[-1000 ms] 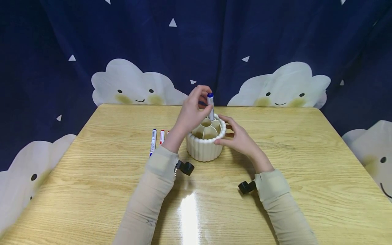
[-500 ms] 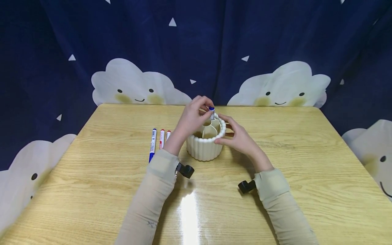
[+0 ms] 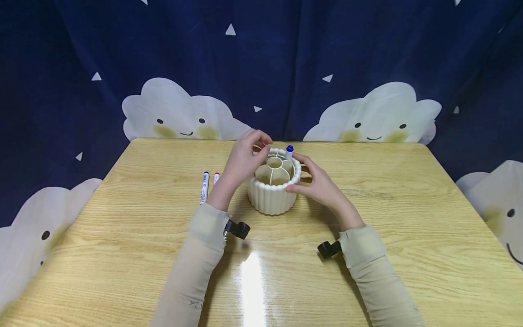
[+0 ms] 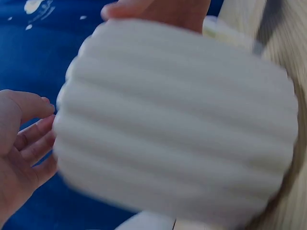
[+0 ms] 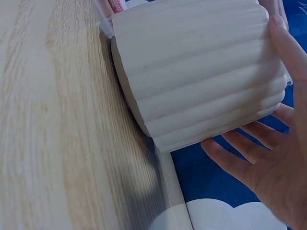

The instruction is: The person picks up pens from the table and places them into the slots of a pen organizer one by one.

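Observation:
A cream, ribbed pen holder point(image 3: 272, 197) with a beaded rim and divided compartments stands upright on the table. One whiteboard marker with a blue end point(image 3: 289, 153) stands in a back right compartment. My right hand point(image 3: 316, 181) holds the holder's right side, thumb near the front rim and fingers behind; in the right wrist view, the fingers point(image 5: 235, 163) lie along its wall. By the back left rim is my left hand point(image 3: 245, 159), its fingers loosely bent with nothing between them in the left wrist view. Left of the holder lie a blue marker point(image 3: 204, 187) and a red marker point(image 3: 216, 177).
The wooden table point(image 3: 408, 204) carries the holder and markers. Behind it hangs a dark blue curtain point(image 3: 261, 59) with smiling clouds and white triangles. My left forearm partly covers the loose markers.
My left hand lowered the blue-ended marker into the holder, let it go and drew back to the left. The marker now leans further right. My right hand stayed on the holder.

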{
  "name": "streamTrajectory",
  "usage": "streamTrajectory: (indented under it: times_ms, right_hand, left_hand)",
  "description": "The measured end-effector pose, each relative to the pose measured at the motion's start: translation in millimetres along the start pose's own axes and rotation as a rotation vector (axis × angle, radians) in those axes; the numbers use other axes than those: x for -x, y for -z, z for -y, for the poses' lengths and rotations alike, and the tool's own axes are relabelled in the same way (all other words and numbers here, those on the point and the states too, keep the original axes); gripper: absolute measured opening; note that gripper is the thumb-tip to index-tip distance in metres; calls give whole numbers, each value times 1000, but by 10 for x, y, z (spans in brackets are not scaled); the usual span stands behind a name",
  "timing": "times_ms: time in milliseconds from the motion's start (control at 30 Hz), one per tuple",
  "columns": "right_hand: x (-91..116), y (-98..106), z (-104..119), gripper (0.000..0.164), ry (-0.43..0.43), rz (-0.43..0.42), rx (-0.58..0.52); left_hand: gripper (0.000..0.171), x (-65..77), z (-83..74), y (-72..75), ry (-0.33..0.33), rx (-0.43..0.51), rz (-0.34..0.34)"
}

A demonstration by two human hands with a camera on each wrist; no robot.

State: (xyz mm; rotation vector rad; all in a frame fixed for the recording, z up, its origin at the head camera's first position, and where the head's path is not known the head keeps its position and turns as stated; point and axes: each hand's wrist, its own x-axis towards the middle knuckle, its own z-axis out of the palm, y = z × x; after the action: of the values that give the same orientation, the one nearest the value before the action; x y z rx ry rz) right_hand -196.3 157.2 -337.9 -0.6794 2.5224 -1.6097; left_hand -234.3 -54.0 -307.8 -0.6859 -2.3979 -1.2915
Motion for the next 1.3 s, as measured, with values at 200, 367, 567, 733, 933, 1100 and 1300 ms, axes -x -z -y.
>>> streamTrajectory:
  times_ms: [200,367,567,733,933,1100,1300]
  right_hand:
    - [5,5,-5,82,-7,-3,-7]
    - [5,13,-2,83,-5,1,-3]
    - [4,18,-11,84,-6,5,1]
    - [-1,9,-24,83,-4,6,5]
    - [-3,11,-27,83,-2,2,14]
    - [-2,10,-27,83,0,4,11]
    - [-3,10,-22,82,-1,3,14]
  left_hand:
    - [13,148,246,224,104,-24,-49]
    - [18,288,477,385,207,-106,-64]
    - [24,411,648,482,312,-215,-52]
    - [31,491,804,513,359,-250,-21]
    - [40,542,959,538,474,-284,70]
    - [44,580,1063,539,556,-358,155]
    - [48,610,1092,553,631,-405,180]
